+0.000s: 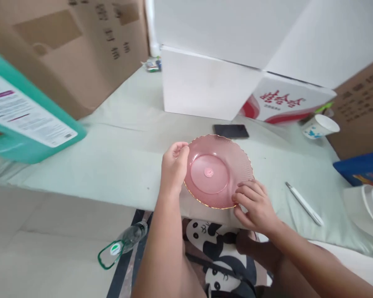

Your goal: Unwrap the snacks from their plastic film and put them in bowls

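A pink see-through plate [202, 145] with a scalloped gold rim is held over the front part of the table, a small round sticker at its middle. My left hand [173, 167] grips the plate's left rim, fingers curled behind it and thumb on the near side. On the lower right rim, my right hand [255, 205] has its fingers over the inner face and its thumb at the outer edge. Just beyond the plate lies a black phone [231, 131].
A white pen-like tool [304, 204] lies right of the plate. Farther right stand a paper cup [320, 126] and a blue container [365, 167]. White boxes [211, 82] line the back. A green jug [34, 111] stands left; a clear bottle [132, 238] is below the table edge.
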